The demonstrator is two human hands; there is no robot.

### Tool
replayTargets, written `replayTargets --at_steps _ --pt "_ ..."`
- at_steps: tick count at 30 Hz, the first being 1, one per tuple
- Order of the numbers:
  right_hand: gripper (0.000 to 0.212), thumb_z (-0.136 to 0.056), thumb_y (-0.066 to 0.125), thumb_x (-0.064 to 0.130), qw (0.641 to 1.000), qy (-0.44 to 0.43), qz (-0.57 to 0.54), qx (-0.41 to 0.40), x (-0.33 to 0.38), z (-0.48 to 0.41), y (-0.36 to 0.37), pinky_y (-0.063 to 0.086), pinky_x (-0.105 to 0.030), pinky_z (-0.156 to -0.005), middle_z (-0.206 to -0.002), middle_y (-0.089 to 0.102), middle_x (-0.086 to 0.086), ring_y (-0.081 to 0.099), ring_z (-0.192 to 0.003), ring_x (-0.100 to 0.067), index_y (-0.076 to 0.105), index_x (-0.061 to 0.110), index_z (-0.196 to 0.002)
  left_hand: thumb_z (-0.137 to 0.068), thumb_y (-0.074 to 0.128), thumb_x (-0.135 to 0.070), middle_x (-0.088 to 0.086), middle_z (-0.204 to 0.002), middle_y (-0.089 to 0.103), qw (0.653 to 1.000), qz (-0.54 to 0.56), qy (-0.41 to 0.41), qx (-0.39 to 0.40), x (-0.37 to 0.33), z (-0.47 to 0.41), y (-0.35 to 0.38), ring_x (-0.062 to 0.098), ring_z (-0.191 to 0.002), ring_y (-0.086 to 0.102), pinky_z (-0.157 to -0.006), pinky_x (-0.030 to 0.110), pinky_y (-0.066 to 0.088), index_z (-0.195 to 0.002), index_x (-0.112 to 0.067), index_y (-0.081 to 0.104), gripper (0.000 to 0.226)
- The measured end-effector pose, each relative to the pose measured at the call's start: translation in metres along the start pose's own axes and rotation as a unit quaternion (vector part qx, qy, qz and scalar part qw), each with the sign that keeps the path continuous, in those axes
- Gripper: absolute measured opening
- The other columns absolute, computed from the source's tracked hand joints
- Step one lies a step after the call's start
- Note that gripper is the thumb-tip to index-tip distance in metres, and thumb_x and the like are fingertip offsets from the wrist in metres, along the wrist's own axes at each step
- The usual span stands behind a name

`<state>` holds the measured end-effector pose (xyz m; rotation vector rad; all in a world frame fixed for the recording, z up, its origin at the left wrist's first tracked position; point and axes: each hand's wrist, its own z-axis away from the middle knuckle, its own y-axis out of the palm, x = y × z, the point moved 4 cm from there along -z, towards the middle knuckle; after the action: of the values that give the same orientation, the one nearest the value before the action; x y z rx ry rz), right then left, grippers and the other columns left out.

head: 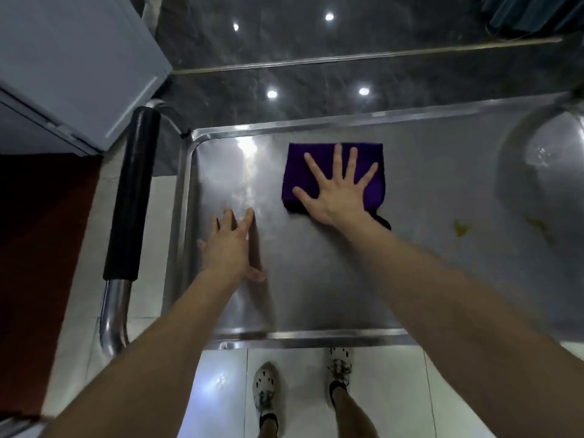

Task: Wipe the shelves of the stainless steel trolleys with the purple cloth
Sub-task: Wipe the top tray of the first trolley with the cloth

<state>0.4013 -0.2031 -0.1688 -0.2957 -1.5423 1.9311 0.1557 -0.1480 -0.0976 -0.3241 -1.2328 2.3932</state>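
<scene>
Head view: looks straight down on the top shelf (316, 279) of a stainless steel trolley, with both bare forearms reaching in from the near edge.
Right hand (331, 197): spread wide, fingers straight and fanned, palm pressed flat on the purple cloth (295, 172).
Purple cloth: folded into a rough rectangle, lying flat on the shelf under the right hand; it shows beyond the fingertips and to both sides, and a dark corner sticks out beside the wrist.
Left hand (229, 245): fingers straight and close together, holding nothing, low over bare steel to the left of the right hand; motion blur hides whether it touches.
Shelf surface: brushed steel with a raised rim (284, 335) all round, and a bright glare streak beyond the left hand.
Stains (461, 227): yellowish smears on the steel, well to the right of the right hand.
Domed steel shape (543, 172): shiny and rounded, farther right than the stains; I cannot tell what it is.
Handle (132, 197): steel tube with a black grip, just outside the rim left of the left hand.
Floor: pale tiles (221, 390) under the near edge, where two feet in white perforated shoes (265, 384) stand; glossy dark stone (284, 42) beyond the fingertips, with round light reflections.
Grey cabinet (79, 58): far left, beyond the handle.
Red-brown surface (41, 248): left of the handle.
</scene>
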Motion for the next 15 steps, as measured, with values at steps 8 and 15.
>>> replayTargets --at_steps 8,15 --pt "0.09 -0.088 0.004 0.094 0.999 -0.041 0.03 -0.014 0.036 -0.074 -0.01 -0.017 -0.084 -0.112 -0.178 -0.02 -0.016 -0.024 -0.16 -0.049 0.001 0.053 -0.168 -0.058 0.105 -0.049 0.004 -0.181 -0.012 1.0 0.007 -0.004 -0.011 0.008 -0.019 -0.003 0.038 -0.167 -0.008 -0.126 0.075 0.02 -0.171 -0.045 -0.001 0.156" --pt "0.081 -0.099 0.019 0.085 0.994 -0.096 0.017 -0.055 0.031 0.085 0.037 -0.004 -0.083 -0.118 -0.18 -0.007 -0.018 -0.017 -0.163 -0.047 0.015 0.046 -0.17 -0.059 0.105 -0.045 0.002 -0.181 -0.015 1.0 0.018 -0.013 -0.003 0.003 -0.015 -0.008 0.037 -0.167 -0.009 -0.127 0.074 0.019 -0.171 -0.045 -0.002 0.155"
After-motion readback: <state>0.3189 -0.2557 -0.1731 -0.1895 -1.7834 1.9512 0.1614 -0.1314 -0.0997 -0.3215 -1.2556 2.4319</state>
